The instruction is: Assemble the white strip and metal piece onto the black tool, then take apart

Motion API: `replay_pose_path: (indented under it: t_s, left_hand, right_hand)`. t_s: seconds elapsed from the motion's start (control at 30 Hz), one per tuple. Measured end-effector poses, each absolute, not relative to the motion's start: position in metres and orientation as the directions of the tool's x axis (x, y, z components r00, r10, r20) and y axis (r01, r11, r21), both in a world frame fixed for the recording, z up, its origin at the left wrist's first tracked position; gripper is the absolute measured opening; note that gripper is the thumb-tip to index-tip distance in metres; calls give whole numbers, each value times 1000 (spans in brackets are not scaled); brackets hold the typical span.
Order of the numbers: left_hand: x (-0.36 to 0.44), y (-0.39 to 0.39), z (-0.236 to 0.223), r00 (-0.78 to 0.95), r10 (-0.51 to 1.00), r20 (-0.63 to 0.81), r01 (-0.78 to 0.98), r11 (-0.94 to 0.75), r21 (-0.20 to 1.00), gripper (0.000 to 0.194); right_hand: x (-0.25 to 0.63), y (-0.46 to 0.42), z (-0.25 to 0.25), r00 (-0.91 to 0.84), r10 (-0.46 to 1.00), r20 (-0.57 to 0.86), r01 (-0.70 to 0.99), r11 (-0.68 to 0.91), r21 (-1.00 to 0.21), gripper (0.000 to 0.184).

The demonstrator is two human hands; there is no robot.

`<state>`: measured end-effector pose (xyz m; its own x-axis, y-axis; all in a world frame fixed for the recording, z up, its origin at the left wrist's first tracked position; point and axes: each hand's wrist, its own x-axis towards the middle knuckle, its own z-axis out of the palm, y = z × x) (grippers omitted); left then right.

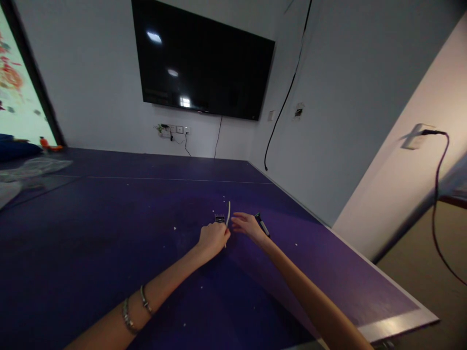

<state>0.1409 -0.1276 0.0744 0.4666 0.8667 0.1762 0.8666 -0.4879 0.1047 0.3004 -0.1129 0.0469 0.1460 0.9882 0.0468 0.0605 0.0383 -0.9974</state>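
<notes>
A thin white strip (228,212) stands upright in my left hand (213,236), whose fingers are closed round its lower part. Whether it is a cable or a tube I cannot make out. Just beyond the left knuckles shows a small dark and silvery object (219,218), partly hidden by that hand. My right hand (248,225) is close to the strip on its right side, fingers extended and slightly apart, with nothing visible in them. Behind the right wrist lies a dark, narrow object with a grey face (261,224); the wrist covers part of it.
Small white scraps (174,228) dot the purple-blue tabletop (146,272). Clear plastic wrap (40,167) and an orange item (44,143) are at the far left. A black cable (280,114) hangs down the wall beside the television (204,58). The table's pale edge runs along the right.
</notes>
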Motion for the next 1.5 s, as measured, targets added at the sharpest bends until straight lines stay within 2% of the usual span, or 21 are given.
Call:
replay_pose_path:
  t_s: [0.1, 0.27, 0.37, 0.47, 0.5, 0.53, 0.67, 0.83, 1.1, 1.37, 1.5]
  left_hand:
    - [154, -136, 79, 490, 847, 204, 849, -517, 110, 32]
    - [165, -144, 80, 507, 825, 249, 828, -547, 124, 37]
    - [165, -141, 78, 506, 823, 259, 826, -549, 131, 42]
    - [158, -129, 74, 498, 827, 260, 830, -542, 133, 45]
    - [155, -123, 72, 494, 831, 257, 833, -537, 135, 44]
    - [151, -116, 70, 475, 843, 251, 845, -517, 137, 43]
    - [137, -87, 62, 440, 860, 257, 862, -485, 147, 37]
    - [126, -64, 61, 432, 871, 235, 854, -479, 203, 28]
    - [121, -46, 53, 426, 865, 264, 866, -475, 159, 23]
    - [118, -26, 31, 560, 798, 221, 769, -600, 220, 41]
    - [117, -24, 25, 608, 768, 202, 736, -641, 218, 44]
  right_hand:
    - [286, -117, 53, 119, 992, -30, -180, -8, -984, 33]
    - [301, -120, 61, 188, 982, -28, -168, 4, -986, 29]
    - [328, -118, 64, 224, 975, 18, -90, 39, -995, 27]
    - [366, -114, 68, 341, 936, 83, 160, 30, -987, 26]
    - [379, -112, 70, 382, 917, 112, 298, -7, -955, 26]
    - [392, -111, 71, 409, 904, 123, 348, -30, -937, 24]
    - [437, -107, 70, 476, 868, 140, 503, -138, -853, 16]
    - [459, -108, 57, 493, 852, 176, 690, -259, -676, 11]
    - [453, -110, 33, 485, 849, 209, 806, -342, -483, 15]
    - [450, -110, 26, 457, 871, 181, 848, -365, -385, 18]
    - [448, -110, 25, 459, 872, 170, 856, -383, -347, 18]
